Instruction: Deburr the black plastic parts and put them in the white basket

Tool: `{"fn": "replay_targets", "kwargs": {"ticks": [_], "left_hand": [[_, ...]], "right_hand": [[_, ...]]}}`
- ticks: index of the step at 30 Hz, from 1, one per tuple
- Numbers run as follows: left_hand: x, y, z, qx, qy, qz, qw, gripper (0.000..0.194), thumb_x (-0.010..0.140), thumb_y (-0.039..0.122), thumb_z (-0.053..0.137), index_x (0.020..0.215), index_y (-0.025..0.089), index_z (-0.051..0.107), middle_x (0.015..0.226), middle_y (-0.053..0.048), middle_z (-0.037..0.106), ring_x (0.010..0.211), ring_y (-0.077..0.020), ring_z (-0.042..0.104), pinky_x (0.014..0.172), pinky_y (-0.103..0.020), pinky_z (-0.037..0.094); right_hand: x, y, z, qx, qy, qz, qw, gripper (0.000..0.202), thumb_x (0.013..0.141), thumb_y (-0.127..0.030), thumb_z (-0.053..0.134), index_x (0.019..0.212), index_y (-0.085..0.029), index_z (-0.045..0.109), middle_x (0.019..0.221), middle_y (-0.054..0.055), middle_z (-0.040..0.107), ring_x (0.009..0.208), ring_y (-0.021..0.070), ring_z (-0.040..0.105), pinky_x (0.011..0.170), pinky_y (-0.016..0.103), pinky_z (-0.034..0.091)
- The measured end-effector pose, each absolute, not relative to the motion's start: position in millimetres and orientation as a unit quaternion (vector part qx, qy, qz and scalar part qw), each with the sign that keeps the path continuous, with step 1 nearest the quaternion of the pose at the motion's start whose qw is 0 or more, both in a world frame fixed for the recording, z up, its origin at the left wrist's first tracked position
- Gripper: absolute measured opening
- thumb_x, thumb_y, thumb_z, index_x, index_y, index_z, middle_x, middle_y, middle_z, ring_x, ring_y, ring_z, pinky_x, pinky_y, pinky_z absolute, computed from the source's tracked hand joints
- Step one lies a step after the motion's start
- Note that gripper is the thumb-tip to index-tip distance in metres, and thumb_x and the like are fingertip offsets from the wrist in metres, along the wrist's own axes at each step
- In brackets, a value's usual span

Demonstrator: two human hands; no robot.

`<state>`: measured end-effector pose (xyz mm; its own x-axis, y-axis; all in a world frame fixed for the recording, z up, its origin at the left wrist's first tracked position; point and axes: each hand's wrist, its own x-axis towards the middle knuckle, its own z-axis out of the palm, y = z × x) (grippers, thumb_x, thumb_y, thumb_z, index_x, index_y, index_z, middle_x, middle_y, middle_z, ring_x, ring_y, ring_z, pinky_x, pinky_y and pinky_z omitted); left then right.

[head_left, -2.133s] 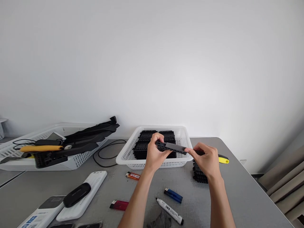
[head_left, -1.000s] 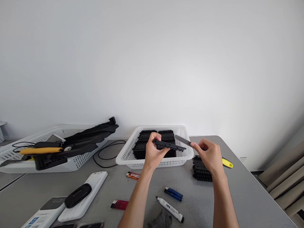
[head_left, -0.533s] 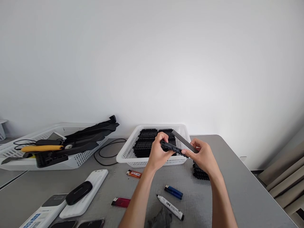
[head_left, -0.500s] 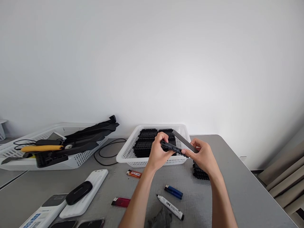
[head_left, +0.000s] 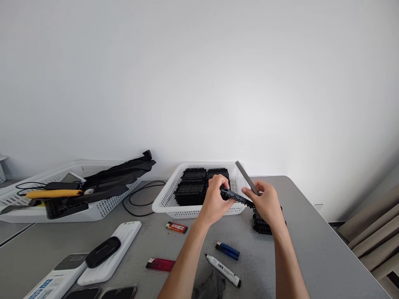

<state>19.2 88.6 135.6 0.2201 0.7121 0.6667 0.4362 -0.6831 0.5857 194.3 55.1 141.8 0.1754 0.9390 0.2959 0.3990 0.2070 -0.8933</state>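
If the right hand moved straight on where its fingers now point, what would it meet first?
Probably the black toothed panel in the left hand, close beside the right hand, but depth is unclear.

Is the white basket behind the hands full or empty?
Partly filled: stacks of black pieces stand inside the white basket, leaving uncovered space along its right side; the left hand hides part.

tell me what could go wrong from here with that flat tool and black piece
The grey flat tool in the right hand is close to the left hand, so a slip might scrape its fingers. The black piece is pinched near one end by the left hand and could twist or drop. The right wrist also overlaps the black stack in view and might knock it.
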Motion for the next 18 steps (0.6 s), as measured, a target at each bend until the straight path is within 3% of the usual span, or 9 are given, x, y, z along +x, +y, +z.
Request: {"fn": "replay_targets", "kwargs": {"ticks": [3, 8, 11, 15, 18], "left_hand": [[16, 90, 136, 0.756, 0.359, 0.534, 0.123, 0.034, 0.068, 0.005, 0.062, 0.079, 0.023, 0.036, 0.085, 0.0, 0.047, 0.084, -0.0179, 0.045, 0.074, -0.029, 0.036], [14, 92, 135, 0.743, 0.308, 0.588, 0.082, 0.035, 0.067, 0.003, 0.06, 0.08, 0.023, 0.035, 0.088, -0.001, 0.048, 0.086, -0.0178, 0.048, 0.077, -0.03, 0.039], [13, 89, 137, 0.744, 0.324, 0.578, 0.086, 0.035, 0.068, 0.007, 0.064, 0.083, 0.023, 0.037, 0.105, -0.006, 0.05, 0.105, -0.0224, 0.048, 0.088, -0.036, 0.042], [10, 85, 139, 0.753, 0.349, 0.521, 0.2, 0.043, 0.07, 0.02, 0.072, 0.104, 0.025, 0.046, 0.146, -0.012, 0.029, 0.134, -0.0309, 0.035, 0.094, -0.04, 0.047], [8, 87, 139, 0.727, 0.303, 0.495, 0.367, 0.065, 0.075, 0.034, 0.074, 0.129, 0.03, 0.037, 0.154, -0.013, 0.024, 0.13, -0.029, 0.046, 0.094, -0.038, 0.051]], "right_hand": [[197, 54, 142, -0.57, -0.569, 0.297, 0.512, 0.047, 0.078, -0.064, 0.065, 0.072, -0.018, 0.055, 0.061, -0.003, 0.044, 0.055, 0.0111, 0.033, 0.051, 0.023, 0.025], [193, 52, 146, -0.543, -0.522, 0.454, 0.475, 0.059, 0.078, -0.066, 0.064, 0.108, -0.015, 0.064, 0.055, -0.005, 0.043, 0.042, 0.0078, 0.027, 0.043, 0.023, 0.019], [193, 55, 145, -0.511, -0.493, 0.487, 0.508, 0.069, 0.074, -0.06, 0.072, 0.124, -0.014, 0.059, 0.05, -0.009, 0.037, 0.04, 0.0067, 0.024, 0.041, 0.022, 0.017], [196, 60, 140, -0.495, -0.445, 0.462, 0.586, 0.077, 0.067, -0.055, 0.08, 0.127, -0.013, 0.057, 0.053, -0.01, 0.037, 0.043, 0.006, 0.023, 0.039, 0.02, 0.018], [197, 62, 137, -0.482, -0.43, 0.436, 0.627, 0.075, 0.067, -0.054, 0.08, 0.126, -0.013, 0.058, 0.054, -0.01, 0.036, 0.046, 0.0066, 0.024, 0.039, 0.02, 0.019]]}}
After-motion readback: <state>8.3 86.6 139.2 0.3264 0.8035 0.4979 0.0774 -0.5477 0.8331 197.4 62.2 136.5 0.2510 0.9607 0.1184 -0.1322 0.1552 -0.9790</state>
